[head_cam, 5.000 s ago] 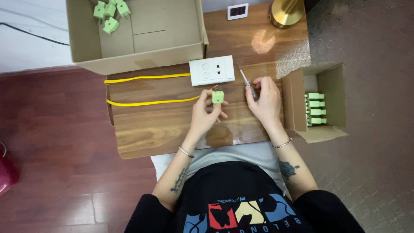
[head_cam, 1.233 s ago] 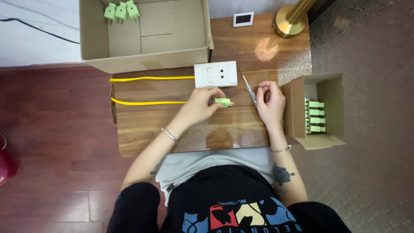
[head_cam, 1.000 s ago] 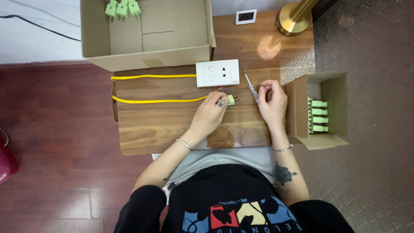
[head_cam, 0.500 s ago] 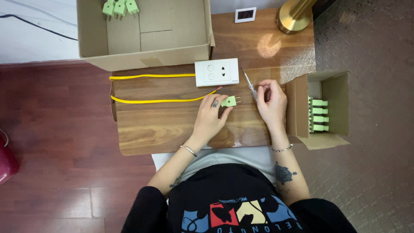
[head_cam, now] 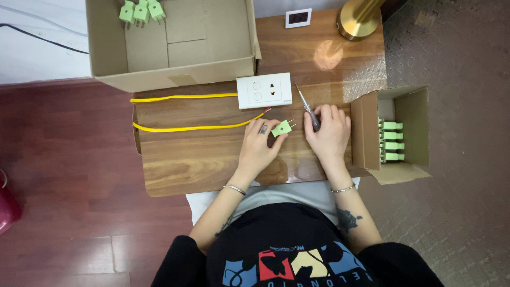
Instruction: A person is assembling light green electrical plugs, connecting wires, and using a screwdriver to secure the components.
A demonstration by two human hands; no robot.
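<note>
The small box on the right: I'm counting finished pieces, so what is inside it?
The small cardboard box holds four light green plugs stacked in a row. Its near flap hides their left ends.

Your wooden worktop (head_cam: 212,165) carries a big open carton (head_cam: 175,42) far left, a white socket plate (head_cam: 264,91) mid, two yellow wires (head_cam: 186,112) left of it, a brass base (head_cam: 361,18) far right, and a small box (head_cam: 393,135) at right.
</note>
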